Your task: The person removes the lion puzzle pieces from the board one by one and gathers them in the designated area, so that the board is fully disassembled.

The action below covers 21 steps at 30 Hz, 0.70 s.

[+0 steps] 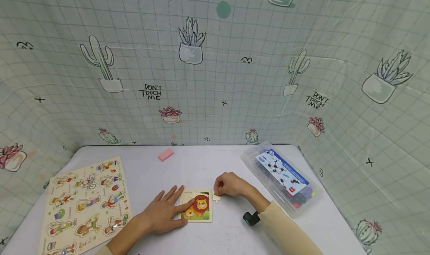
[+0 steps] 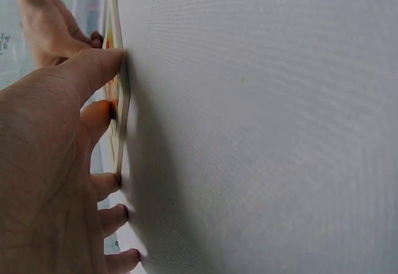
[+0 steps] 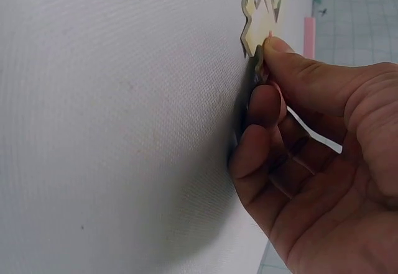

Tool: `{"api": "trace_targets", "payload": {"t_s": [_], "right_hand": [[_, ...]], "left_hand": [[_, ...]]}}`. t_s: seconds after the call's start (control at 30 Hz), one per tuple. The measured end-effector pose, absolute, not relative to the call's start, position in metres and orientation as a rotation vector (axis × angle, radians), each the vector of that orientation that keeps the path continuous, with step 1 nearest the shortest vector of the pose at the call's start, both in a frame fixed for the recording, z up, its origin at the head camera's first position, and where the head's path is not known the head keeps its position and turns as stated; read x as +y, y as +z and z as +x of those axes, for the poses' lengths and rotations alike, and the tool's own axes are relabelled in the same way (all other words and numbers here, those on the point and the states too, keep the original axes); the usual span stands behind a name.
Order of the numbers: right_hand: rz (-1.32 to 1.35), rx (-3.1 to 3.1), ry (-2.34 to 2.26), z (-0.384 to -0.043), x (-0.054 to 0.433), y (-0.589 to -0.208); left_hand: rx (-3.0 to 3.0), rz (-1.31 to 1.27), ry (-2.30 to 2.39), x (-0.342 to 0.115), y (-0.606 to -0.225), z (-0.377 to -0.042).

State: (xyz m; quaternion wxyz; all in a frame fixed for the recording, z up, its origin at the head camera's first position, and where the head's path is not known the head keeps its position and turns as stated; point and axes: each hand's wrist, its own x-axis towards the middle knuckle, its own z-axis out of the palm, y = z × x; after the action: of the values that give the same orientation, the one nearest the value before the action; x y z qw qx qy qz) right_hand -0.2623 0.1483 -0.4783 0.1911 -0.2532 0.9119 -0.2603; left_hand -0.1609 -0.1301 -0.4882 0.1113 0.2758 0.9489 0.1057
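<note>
The lion puzzle (image 1: 203, 213) lies flat on the desk (image 1: 188, 169), a pale patch showing toward its eleven o'clock corner. At its nine o'clock side, the left hand (image 1: 164, 214) is spread wide, grasping nothing; index finger and thumb rest on it, probably to keep the board from sliding. At two o'clock, the right hand (image 1: 231, 185) is curled, thumb and forefinger pinching a small piece (image 3: 260, 66) by its edge, presumably for fine control. A loose piece (image 1: 216, 199) lies just beside the board, between two and three o'clock, seemingly for easy reach.
</note>
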Motion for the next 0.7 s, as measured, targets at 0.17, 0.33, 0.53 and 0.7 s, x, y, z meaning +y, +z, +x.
{"api": "trace_targets", "payload": {"t_s": [0.17,0.33,0.53,0.7], "right_hand": [[-0.713,2.567,-0.733,-0.2629,0.1487,-0.479],[-0.686,2.547,-0.757,-0.2618,0.1491,-0.4787],[-0.657,2.542,-0.755,-0.2616,0.1481,-0.4794],[-0.663,2.538,-0.753,-0.2613,0.1485,-0.4792]], "left_hand": [[2.788,0.816,0.322,-0.1304,-0.4885,-0.1607],[2.789,0.828,0.337,-0.1309,-0.4872,-0.1603],[2.787,0.828,0.336,-0.1308,-0.4868,-0.1605],[2.791,0.827,0.33,-0.1304,-0.4861,-0.1606]]}}
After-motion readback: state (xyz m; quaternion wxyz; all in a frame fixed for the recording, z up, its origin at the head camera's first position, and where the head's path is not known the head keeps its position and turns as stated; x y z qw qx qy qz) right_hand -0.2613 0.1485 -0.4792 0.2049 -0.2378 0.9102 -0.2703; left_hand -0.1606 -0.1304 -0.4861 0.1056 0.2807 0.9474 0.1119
